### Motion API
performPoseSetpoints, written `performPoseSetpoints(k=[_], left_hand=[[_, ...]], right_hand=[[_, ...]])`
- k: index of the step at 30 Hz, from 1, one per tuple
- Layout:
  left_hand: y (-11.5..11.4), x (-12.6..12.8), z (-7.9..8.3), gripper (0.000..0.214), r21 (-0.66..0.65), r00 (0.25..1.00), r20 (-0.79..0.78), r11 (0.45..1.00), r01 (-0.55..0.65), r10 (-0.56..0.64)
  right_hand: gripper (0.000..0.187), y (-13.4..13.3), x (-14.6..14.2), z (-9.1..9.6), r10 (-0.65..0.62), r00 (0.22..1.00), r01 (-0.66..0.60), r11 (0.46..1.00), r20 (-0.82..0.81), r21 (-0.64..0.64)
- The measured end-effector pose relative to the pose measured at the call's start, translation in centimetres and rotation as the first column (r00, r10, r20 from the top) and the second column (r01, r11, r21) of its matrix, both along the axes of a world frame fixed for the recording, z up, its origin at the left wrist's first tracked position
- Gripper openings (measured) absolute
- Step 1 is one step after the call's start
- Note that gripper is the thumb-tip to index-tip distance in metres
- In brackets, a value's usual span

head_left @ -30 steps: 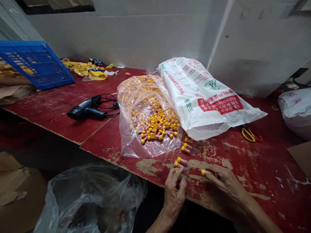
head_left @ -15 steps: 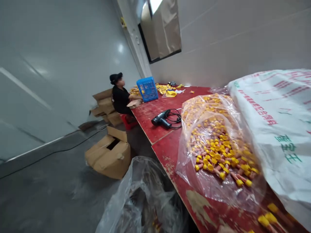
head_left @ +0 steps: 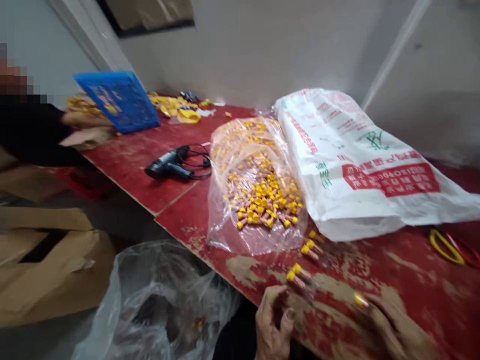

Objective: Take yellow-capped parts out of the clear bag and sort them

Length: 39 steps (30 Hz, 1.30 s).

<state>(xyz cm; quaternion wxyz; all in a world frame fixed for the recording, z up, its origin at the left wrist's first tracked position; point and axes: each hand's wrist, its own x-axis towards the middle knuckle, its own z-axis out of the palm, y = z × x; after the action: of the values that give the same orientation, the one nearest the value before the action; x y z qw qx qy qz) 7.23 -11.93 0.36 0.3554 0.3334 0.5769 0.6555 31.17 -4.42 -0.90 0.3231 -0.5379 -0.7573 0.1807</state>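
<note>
My left hand (head_left: pixel 273 322) rests at the front edge of the red table, thumb and fingers curled but apart, with no object visible in it. Just beyond its fingertips lie a few small yellow-capped pieces (head_left: pixel 298 279) with reddish bodies. My right hand (head_left: pixel 399 327), smeared by motion, is low over the table with a yellow-capped piece (head_left: pixel 360 300) at its fingertips; the piece's body is hidden. A clear plastic bag (head_left: pixel 228 240) full of similar yellow-capped pieces lies open ahead of my hands. Beside it lies a large white printed sack (head_left: pixel 356 210).
A black heat gun (head_left: pixel 168 165) with a coiled cord lies left on the red table (head_left: pixel 180 210). Scissors (head_left: pixel 448 247) are at the right. A co-worker (head_left: pixel 33 130) sits beyond, near a blue crate (head_left: pixel 123 102). A cardboard box (head_left: pixel 56 280) and clear plastic bag (head_left: pixel 150 290) stand below.
My view has turned right and down, so the table items appear farther left. Both my hands and the scissors have come into view.
</note>
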Motion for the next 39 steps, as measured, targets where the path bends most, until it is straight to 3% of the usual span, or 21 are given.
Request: performPoseSetpoints(k=[2,4,6,8,11,15,18,21,23,25,27,29,33,39], left_hand=[[-0.9,0.6,1.1,0.040,-0.048,0.965,0.189,0.980,0.192,-0.180],[-1.4,1.2,2.0,0.040,-0.051,0.875,0.408,0.950,0.308,-0.261],[-1.3,1.4,2.5,0.036,-0.053,0.803,0.566,0.963,0.263,-0.187],[-1.0,1.0,2.6,0.033,-0.072,0.757,0.651,0.987,0.145,-0.063],[-0.5,-0.3,2.7,0.035,-0.099,0.711,0.700,0.995,0.001,0.069],[-0.5,-1.4,2.9,0.034,-0.095,0.672,0.737,0.995,-0.002,0.072],[-0.6,-1.4,3.0,0.034,-0.104,0.641,0.767,0.992,0.066,0.038],[-0.3,-1.2,2.9,0.038,-0.103,0.584,0.812,0.981,0.164,-0.013],[0.0,-1.1,2.7,0.039,-0.083,0.568,0.820,0.968,0.237,-0.069],[0.2,-1.0,2.4,0.039,-0.064,0.572,0.811,0.953,0.295,-0.123],[0.3,-0.8,2.1,0.037,-0.060,0.572,0.805,0.939,0.339,-0.155],[0.4,-0.7,1.9,0.033,-0.068,0.561,0.811,0.927,0.369,-0.165],[0.9,-0.6,1.8,0.026,-0.065,0.525,0.834,0.914,0.401,-0.171],[1.8,-0.2,1.9,0.028,-0.047,0.443,0.885,0.919,0.391,-0.143]], right_hand=[[0.025,-2.4,-3.4,1.3,0.031,0.993,-0.033,0.999,-0.117,-0.017],[0.021,-4.2,-7.6,2.2,0.107,0.967,-0.096,0.994,-0.231,0.058],[0.026,-4.9,-10.8,2.7,0.305,0.929,-0.261,0.942,-0.208,0.212],[0.026,-4.5,-12.5,2.8,0.375,0.919,-0.325,0.896,-0.121,0.302],[0.024,-2.5,-13.3,2.2,0.232,0.969,-0.248,0.917,0.089,0.313],[0.025,-0.8,-14.4,1.1,0.076,0.939,-0.195,0.920,0.334,0.339],[0.025,-1.2,-13.3,1.3,0.165,0.957,-0.232,0.928,0.240,0.291],[0.025,-1.1,-8.8,2.8,0.290,0.952,-0.295,0.955,0.102,0.037],[0.026,-0.2,-5.0,3.9,0.261,0.937,-0.232,0.962,0.234,-0.143],[0.028,1.0,-1.8,4.7,0.210,0.816,-0.085,0.965,0.538,-0.247],[0.028,2.2,-0.1,4.7,0.206,0.627,0.033,0.956,0.751,-0.290],[0.024,3.2,0.0,4.3,0.239,0.523,0.079,0.942,0.818,-0.326],[0.021,4.0,-1.4,3.6,0.293,0.477,0.072,0.927,0.829,-0.368],[0.022,3.4,-0.5,3.4,0.216,0.484,0.067,0.957,0.848,-0.282]])
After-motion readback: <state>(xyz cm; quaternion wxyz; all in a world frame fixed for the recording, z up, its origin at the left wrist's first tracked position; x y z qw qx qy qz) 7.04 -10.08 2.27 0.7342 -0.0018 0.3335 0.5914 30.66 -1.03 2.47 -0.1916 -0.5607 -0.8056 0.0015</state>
